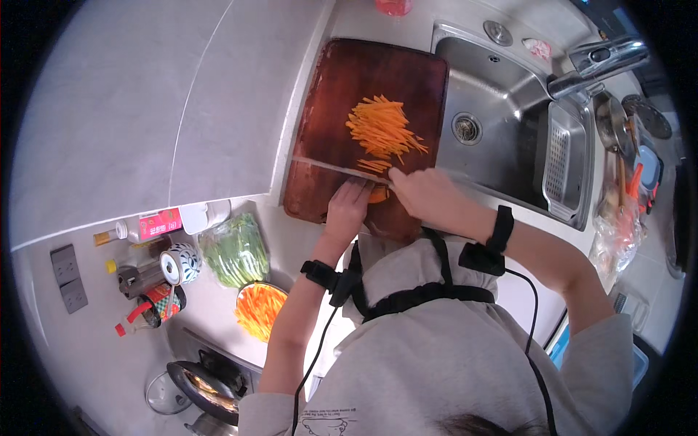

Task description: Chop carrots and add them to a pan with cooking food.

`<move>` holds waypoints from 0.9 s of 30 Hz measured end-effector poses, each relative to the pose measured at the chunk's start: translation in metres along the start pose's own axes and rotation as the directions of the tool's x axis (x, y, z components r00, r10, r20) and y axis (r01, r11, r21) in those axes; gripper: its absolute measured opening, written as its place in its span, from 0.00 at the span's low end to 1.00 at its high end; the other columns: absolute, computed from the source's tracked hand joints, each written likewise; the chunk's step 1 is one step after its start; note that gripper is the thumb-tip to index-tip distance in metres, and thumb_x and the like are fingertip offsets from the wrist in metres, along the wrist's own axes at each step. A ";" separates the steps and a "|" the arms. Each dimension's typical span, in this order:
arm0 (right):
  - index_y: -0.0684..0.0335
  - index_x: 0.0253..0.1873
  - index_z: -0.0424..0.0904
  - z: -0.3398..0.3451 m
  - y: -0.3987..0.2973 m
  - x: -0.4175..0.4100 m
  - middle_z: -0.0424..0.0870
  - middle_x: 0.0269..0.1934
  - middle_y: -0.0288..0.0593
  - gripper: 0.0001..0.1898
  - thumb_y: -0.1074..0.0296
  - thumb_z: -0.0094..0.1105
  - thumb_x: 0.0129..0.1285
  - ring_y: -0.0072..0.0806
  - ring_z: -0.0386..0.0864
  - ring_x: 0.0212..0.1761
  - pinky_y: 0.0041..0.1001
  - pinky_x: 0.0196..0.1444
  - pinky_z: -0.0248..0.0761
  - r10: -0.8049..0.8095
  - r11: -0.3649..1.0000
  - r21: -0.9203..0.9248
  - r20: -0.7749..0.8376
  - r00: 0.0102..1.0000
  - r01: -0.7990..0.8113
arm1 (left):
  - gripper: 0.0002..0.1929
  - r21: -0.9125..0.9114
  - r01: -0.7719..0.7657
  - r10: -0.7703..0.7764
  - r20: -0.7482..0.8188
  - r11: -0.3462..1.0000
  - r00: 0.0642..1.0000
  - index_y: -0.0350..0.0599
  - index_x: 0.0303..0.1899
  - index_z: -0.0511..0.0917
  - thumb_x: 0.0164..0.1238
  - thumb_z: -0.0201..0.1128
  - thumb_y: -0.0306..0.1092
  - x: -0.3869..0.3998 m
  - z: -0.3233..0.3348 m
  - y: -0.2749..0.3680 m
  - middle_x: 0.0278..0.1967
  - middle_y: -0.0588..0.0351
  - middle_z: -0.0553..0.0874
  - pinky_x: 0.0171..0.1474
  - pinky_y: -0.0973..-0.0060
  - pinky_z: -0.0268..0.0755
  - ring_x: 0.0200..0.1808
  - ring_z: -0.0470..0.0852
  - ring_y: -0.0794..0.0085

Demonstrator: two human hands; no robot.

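Observation:
My right hand (431,193) grips a kitchen knife (327,166), its blade seen nearly edge-on and reaching left across a dark reddish-brown cutting board (338,71). The handle is mostly hidden by the fingers. Close to the blade, on the near part of the board, my left hand (349,204) holds down an orange carrot piece (379,194), partly covered by the fingers. Beyond the knife lie a few freshly separated carrot strips (374,165) and a larger heap of carrot strips (381,125).
A steel sink (491,163) with a faucet (594,68) and a perforated drain basket (557,163) borders the board's right side. At left are bagged green vegetables (237,253), a plate of shredded carrot (262,310), a patterned jar (180,264), bottles and a dark pan (202,389).

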State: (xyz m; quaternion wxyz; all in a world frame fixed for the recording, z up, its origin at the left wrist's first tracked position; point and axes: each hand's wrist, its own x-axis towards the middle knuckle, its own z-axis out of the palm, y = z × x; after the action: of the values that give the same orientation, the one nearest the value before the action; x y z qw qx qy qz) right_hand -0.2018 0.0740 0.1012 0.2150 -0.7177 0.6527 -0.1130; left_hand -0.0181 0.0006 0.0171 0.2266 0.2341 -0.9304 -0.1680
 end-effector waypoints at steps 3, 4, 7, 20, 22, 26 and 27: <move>0.63 0.42 0.69 0.005 0.013 0.005 0.77 0.21 0.51 0.10 0.63 0.51 0.66 0.50 0.77 0.24 0.44 0.26 0.69 0.052 0.994 0.097 -0.104 0.993 -0.042 | 0.12 0.008 -0.030 0.030 -0.099 1.000 0.995 0.36 0.41 0.80 0.52 0.59 0.21 0.001 -0.002 0.004 0.42 0.47 0.82 0.49 0.66 0.76 0.45 0.81 0.56; 0.63 0.42 0.69 0.002 0.014 0.002 0.77 0.21 0.51 0.10 0.63 0.51 0.66 0.50 0.77 0.24 0.44 0.26 0.69 0.046 0.995 0.097 -0.108 0.993 -0.036 | 0.12 0.009 -0.001 0.001 -0.089 1.000 0.996 0.36 0.41 0.80 0.53 0.59 0.21 -0.002 -0.003 0.004 0.42 0.47 0.82 0.50 0.66 0.76 0.45 0.81 0.56; 0.62 0.41 0.69 -0.011 0.011 -0.008 0.77 0.21 0.51 0.09 0.62 0.51 0.66 0.49 0.77 0.24 0.43 0.26 0.69 0.056 0.996 0.072 -0.055 0.997 -0.052 | 0.13 0.037 0.002 0.002 -0.105 0.999 0.994 0.37 0.43 0.80 0.52 0.60 0.22 -0.006 -0.006 0.004 0.43 0.48 0.82 0.49 0.66 0.76 0.46 0.81 0.57; 0.65 0.40 0.69 -0.020 -0.009 -0.012 0.79 0.20 0.49 0.08 0.66 0.48 0.66 0.44 0.81 0.24 0.38 0.24 0.72 -0.028 0.996 -0.086 0.085 0.996 0.036 | 0.17 0.057 -0.057 0.058 -0.014 0.997 0.998 0.34 0.47 0.78 0.53 0.57 0.26 -0.015 0.004 0.002 0.44 0.48 0.81 0.54 0.65 0.74 0.48 0.80 0.58; 0.65 0.40 0.69 -0.012 -0.010 -0.008 0.79 0.20 0.50 0.08 0.66 0.49 0.66 0.44 0.81 0.24 0.38 0.25 0.72 0.013 0.996 -0.088 0.077 0.997 -0.006 | 0.16 0.036 -0.048 0.047 0.018 0.998 0.999 0.34 0.46 0.78 0.53 0.57 0.26 -0.014 0.004 0.003 0.44 0.48 0.82 0.54 0.65 0.74 0.49 0.80 0.58; 0.64 0.40 0.69 0.005 0.000 0.007 0.78 0.20 0.50 0.08 0.65 0.50 0.65 0.46 0.80 0.24 0.40 0.26 0.72 -0.030 0.998 -0.050 -0.002 1.000 0.030 | 0.16 0.058 -0.053 0.055 -0.019 0.997 0.998 0.34 0.45 0.78 0.53 0.57 0.26 -0.013 0.002 0.003 0.45 0.47 0.81 0.55 0.65 0.73 0.50 0.79 0.58; 0.64 0.40 0.69 0.005 0.003 0.008 0.78 0.20 0.51 0.09 0.64 0.51 0.65 0.47 0.79 0.24 0.41 0.26 0.71 -0.029 0.998 -0.065 -0.045 0.999 0.026 | 0.14 0.046 -0.051 0.053 -0.056 0.998 0.997 0.36 0.44 0.79 0.53 0.60 0.25 -0.010 -0.002 0.007 0.44 0.49 0.81 0.52 0.66 0.74 0.48 0.80 0.58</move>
State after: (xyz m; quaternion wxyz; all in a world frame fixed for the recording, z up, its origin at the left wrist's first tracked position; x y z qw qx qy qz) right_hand -0.2012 0.0670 0.0944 0.1750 -0.7302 0.6510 -0.1113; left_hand -0.0116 0.0106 0.0185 0.2522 0.2196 -0.9328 -0.1345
